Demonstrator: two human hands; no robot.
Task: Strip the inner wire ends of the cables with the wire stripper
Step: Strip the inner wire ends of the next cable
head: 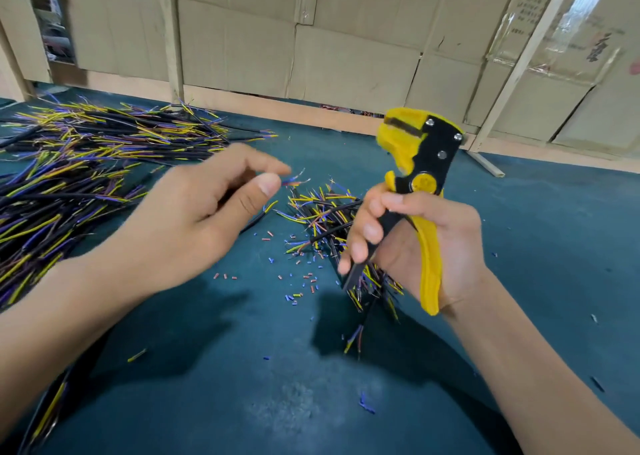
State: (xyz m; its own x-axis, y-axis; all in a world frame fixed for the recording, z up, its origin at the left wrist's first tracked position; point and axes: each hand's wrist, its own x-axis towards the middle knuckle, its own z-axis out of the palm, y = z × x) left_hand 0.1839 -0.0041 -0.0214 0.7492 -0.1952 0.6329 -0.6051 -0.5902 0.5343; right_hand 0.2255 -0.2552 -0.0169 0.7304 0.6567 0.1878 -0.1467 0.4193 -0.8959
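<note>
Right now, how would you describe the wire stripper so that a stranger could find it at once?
Look at the dark green table, right of the small heap of cables in the middle. There the right hand grips the wire stripper upright by its handles. It is the only tool: yellow and black, with silver rivets, head raised above the wires.

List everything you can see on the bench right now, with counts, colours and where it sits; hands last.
wire stripper: one, yellow and black, upright in the right hand
large cable pile: too many to count, black with yellow and purple ends, left
small cable pile: many, same colours, centre
insulation bits: many, blue and pink, scattered mid-mat
mat: one, dark teal
cardboard panels: several, brown, behind
left hand: blurred, wire ends beyond its fingertips, hold unclear
right hand: grips the stripper handles
</note>
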